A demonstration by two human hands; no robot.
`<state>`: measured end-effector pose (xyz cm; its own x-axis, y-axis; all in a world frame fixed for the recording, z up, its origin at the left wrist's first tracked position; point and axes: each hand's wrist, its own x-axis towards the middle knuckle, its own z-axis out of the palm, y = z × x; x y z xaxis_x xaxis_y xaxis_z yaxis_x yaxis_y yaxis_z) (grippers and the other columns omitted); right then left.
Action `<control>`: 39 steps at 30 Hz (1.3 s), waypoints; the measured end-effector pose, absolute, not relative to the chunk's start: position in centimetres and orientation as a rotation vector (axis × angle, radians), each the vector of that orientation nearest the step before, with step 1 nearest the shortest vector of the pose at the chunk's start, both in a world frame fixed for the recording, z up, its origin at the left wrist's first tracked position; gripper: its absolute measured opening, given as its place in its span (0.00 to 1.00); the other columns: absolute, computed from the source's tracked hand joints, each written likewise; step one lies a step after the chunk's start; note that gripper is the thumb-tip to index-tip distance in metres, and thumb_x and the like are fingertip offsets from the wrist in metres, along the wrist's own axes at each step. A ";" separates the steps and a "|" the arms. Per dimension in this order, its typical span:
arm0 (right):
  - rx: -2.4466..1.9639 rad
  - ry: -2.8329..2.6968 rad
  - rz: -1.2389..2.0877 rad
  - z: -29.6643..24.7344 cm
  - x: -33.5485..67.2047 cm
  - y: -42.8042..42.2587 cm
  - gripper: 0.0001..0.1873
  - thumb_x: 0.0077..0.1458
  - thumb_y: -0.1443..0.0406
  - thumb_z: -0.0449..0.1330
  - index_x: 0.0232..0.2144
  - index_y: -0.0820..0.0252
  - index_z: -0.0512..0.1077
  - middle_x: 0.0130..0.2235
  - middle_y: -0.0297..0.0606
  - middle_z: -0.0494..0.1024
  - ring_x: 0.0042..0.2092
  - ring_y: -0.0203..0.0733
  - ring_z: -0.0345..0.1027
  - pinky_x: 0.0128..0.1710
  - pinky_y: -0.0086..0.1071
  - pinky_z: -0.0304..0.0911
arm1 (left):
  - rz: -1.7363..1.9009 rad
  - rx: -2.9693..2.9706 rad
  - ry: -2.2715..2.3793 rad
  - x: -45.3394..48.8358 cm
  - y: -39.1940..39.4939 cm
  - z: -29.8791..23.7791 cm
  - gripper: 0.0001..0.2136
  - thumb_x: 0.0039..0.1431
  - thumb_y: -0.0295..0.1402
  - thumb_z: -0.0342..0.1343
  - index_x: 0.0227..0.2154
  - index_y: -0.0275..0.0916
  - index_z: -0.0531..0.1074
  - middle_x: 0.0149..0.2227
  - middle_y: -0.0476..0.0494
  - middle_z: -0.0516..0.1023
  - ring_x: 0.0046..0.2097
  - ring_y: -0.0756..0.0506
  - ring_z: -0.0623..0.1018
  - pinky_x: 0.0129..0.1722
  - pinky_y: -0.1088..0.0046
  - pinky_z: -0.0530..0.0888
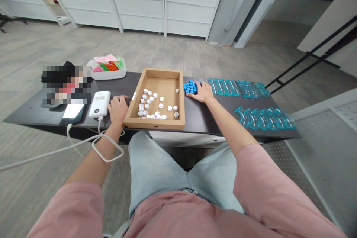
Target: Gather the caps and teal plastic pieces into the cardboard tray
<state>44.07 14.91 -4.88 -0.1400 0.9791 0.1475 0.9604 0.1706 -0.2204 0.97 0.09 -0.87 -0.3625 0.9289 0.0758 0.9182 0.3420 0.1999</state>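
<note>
Dark table [195, 117] on grey carpet, white cabinets behind. Left hand [118, 108] rests curled at the cardboard tray's [133, 109] left wall; whether it holds anything I cannot tell. Right hand [204, 92] lies flat, released, touching blue caps [190, 87] near the far edge. White caps [152, 106] lie scattered in the tray; blue ones remain outside.

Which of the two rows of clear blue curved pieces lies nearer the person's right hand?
The far row of blue curved pieces: its left end lies just beside the right hand, which rests by the blue hex pieces. The near row lies further right.
</note>
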 end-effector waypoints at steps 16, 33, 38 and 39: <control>-1.690 -2.178 0.098 -5.0 44.6 7.7 0.51 0.64 0.32 0.67 0.76 0.56 0.73 0.73 0.60 0.76 0.72 0.75 0.66 0.71 0.64 0.63 | 0.343 1.745 2.523 0.5 0.4 -1.5 0.22 0.81 0.34 0.46 0.69 0.37 0.74 0.70 0.22 0.74 0.70 0.28 0.73 0.69 0.48 0.69; -1.592 -2.261 0.229 -5.4 46.3 7.3 0.49 0.65 0.38 0.70 0.77 0.57 0.71 0.72 0.59 0.76 0.71 0.75 0.68 0.71 0.65 0.65 | 0.344 1.743 2.515 0.2 0.6 -1.6 0.22 0.82 0.35 0.44 0.69 0.36 0.74 0.69 0.21 0.73 0.71 0.27 0.73 0.69 0.49 0.69; -1.518 -2.289 0.237 -5.1 45.7 7.6 0.33 0.69 0.46 0.66 0.68 0.57 0.78 0.64 0.56 0.80 0.64 0.69 0.73 0.68 0.60 0.69 | 0.352 1.750 2.521 0.2 0.6 -1.7 0.22 0.82 0.35 0.44 0.68 0.37 0.74 0.67 0.22 0.73 0.69 0.28 0.74 0.68 0.49 0.69; -1.507 -2.291 0.233 -5.0 45.7 7.5 0.30 0.70 0.48 0.66 0.65 0.57 0.79 0.62 0.55 0.80 0.63 0.68 0.73 0.67 0.59 0.69 | 0.354 1.748 2.525 0.2 0.6 -1.7 0.22 0.82 0.35 0.44 0.68 0.37 0.74 0.67 0.22 0.73 0.69 0.28 0.74 0.68 0.49 0.69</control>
<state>45.71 7.47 -5.02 -0.3480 0.9097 0.2265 0.8453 0.4090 -0.3438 0.20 0.60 -1.71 -0.3595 0.9290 0.0882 0.9174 0.3346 0.2156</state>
